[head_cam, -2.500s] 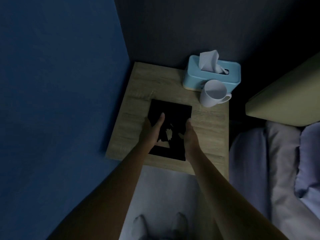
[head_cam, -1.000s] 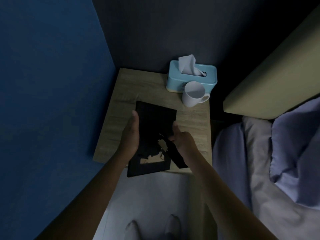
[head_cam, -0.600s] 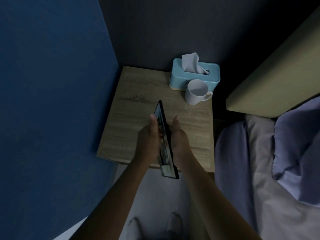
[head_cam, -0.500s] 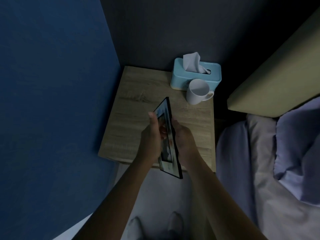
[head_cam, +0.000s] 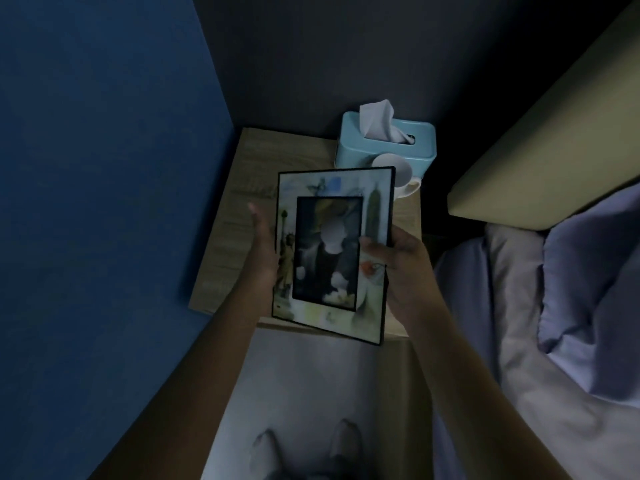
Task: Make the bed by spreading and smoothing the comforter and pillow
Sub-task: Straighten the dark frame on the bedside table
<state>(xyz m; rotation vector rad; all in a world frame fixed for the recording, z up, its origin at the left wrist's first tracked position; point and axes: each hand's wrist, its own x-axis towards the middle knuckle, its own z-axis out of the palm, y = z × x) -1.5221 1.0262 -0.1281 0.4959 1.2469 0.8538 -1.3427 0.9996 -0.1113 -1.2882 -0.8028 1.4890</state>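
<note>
The comforter (head_cam: 512,341) lies rumpled on the bed at right, pale lilac beside a bunched pillow (head_cam: 595,271). Both hands hold a picture frame (head_cam: 332,251) above the table (head_cam: 228,237): right hand (head_cam: 401,271) fingers curled round its edge, left hand (head_cam: 263,244) fingers straight.

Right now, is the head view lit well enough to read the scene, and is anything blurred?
Head view: dim room, walls nearly black; the picture frame is brightest and legible, though its photo looks smeared; feet at the bottom edge are blurry; wide-angle bending tilts the headboard.

The wooden nightstand (head_cam: 242,216) carries a tissue box (head_cam: 384,147) and mug (head_cam: 403,178) (touching).
</note>
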